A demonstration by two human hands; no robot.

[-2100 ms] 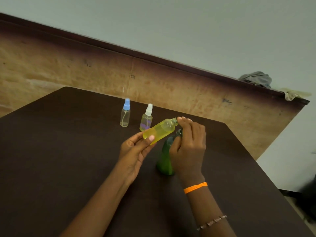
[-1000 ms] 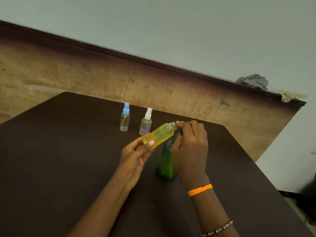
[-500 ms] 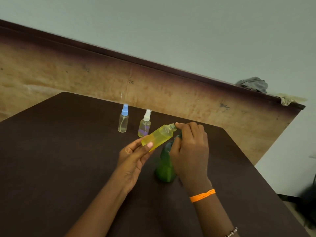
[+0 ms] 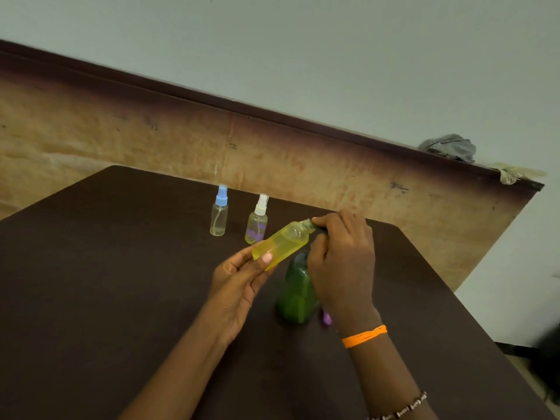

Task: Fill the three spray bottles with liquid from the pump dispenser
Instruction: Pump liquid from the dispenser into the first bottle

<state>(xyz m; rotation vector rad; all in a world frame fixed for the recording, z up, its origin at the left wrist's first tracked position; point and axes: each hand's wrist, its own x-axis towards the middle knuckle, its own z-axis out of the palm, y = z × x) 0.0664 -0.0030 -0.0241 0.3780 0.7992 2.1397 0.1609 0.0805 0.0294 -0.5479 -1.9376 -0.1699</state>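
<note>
My left hand pinches a tilted, uncapped yellow plastic spray bottle; my right hand curls over the green pump dispenser — its pump head mostly hidden.

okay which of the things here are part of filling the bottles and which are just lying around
In the job: yellow bottle, green dispenser, blue-capped bottle, white-capped bottle, purple cap.
Lying about: grey cloth and pale rag on the ledge.
</note>
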